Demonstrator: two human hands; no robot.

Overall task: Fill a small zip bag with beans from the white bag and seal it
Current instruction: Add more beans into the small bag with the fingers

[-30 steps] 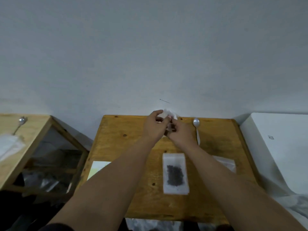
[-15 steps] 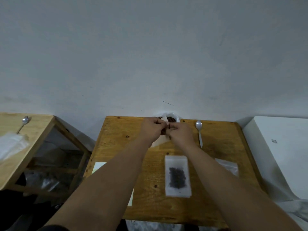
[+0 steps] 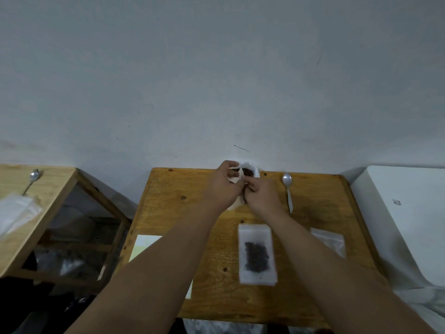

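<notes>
1. We see the white bag (image 3: 253, 168) standing at the 12 o'clock edge of the table (image 3: 183, 213), against the wall (image 3: 216, 80). Its mouth is open and dark beans (image 3: 248, 172) show inside.
2. Our left hand (image 3: 224, 186) is at the bag's 9 o'clock side. Its fingers are curled, and thumb and fingertips pinch a flap of the rim.
3. Our right hand (image 3: 262, 197) is at the bag's 5 o'clock, with the knuckles toward us and the fingers curled in. It seems to pinch the near rim, though the hand itself hides the fingertips.
4. The two hands are close together at the bag's 6 o'clock.
5. A zip bag (image 3: 256, 255) lies flat near the table's middle, a little toward 5 o'clock, between our forearms. A dark clump of beans sits in its near half.
6. A spoon (image 3: 287, 189) lies at 1 o'clock, bowl toward the wall and handle toward us, just beside the right hand but not touching it.
7. An empty zip bag (image 3: 331, 242) lies at 3 o'clock, partly under our right forearm.
8. A paper sheet (image 3: 144, 247) lies at 8 o'clock, partly covered by our left forearm.
9. A second table (image 3: 53, 189) stands off at 9 o'clock, with another spoon and some clear plastic on it.
10. A white surface (image 3: 397, 213) adjoins the table at 3 o'clock.
</notes>
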